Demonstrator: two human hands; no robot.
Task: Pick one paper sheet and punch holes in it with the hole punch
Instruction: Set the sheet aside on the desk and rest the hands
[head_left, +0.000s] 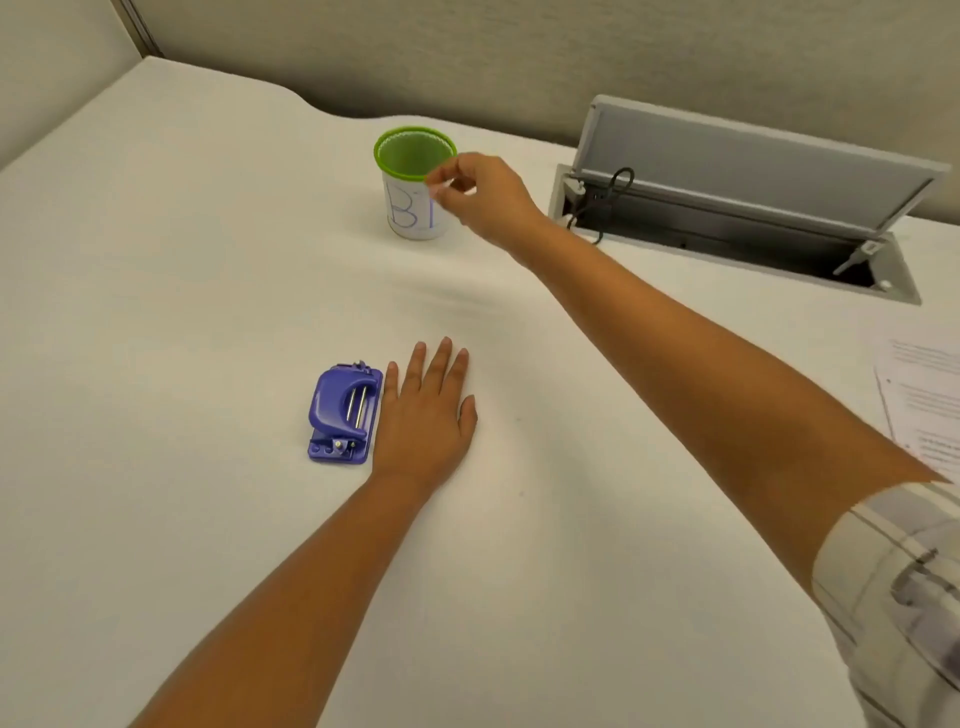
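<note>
Paper sheets lying at the far right edge, nearest the right arm; both hands carrying no sheet.

The left hand (423, 415) is resting flat and open on the table (182, 291), fingers extended, holding nothing, its edge just beside the purple hole punch (343, 415), whose long axis is running away from the person. The right hand (483, 200) is reaching forward to the green-rimmed cup (415, 182), thumb and fingertips pinched together at the rim; whether anything is being held cannot be determined. The paper sheets (930, 405), white with faint print and partly cut off by the frame edge, are lying well apart from both hands, right of the right forearm. The right hand appears better placed for the pick.
</note>
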